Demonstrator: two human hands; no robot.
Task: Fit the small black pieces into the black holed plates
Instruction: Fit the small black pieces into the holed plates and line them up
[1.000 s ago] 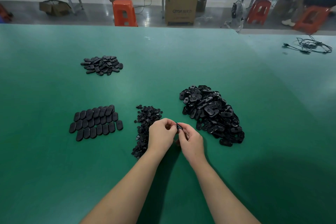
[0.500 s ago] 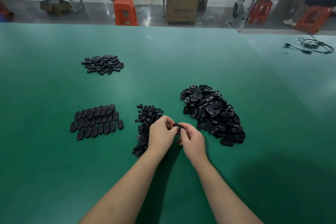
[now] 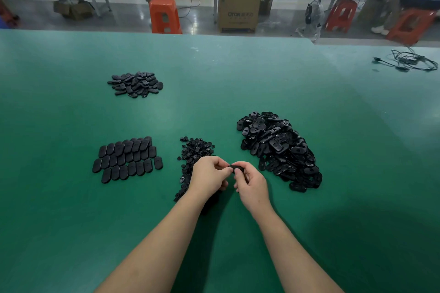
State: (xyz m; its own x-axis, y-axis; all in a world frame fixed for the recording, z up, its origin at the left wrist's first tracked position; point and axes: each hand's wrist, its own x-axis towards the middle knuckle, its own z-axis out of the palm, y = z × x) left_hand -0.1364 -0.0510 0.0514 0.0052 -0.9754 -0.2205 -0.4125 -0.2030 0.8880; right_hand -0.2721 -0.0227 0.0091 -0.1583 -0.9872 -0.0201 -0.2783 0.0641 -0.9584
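Between my two hands I hold one black oval holed plate (image 3: 237,169) just above the green table. My left hand (image 3: 209,175) pinches its left end and my right hand (image 3: 250,182) grips its right end; any small piece on it is hidden by my fingers. A big heap of loose holed plates (image 3: 278,147) lies to the right of my hands. A strip of small black pieces (image 3: 192,157) runs behind and under my left hand. Flat oval plates (image 3: 127,159) lie in neat overlapping rows at the left.
A smaller loose pile of oval plates (image 3: 135,84) sits farther back on the left. A tangle of black cable (image 3: 409,60) lies at the far right of the table (image 3: 238,74). Beyond the table's far edge stand orange stools (image 3: 164,16) and a cardboard box (image 3: 239,6).
My hands have stayed in place over the table; my fingers have turned the plate so more of it shows between my thumbs.
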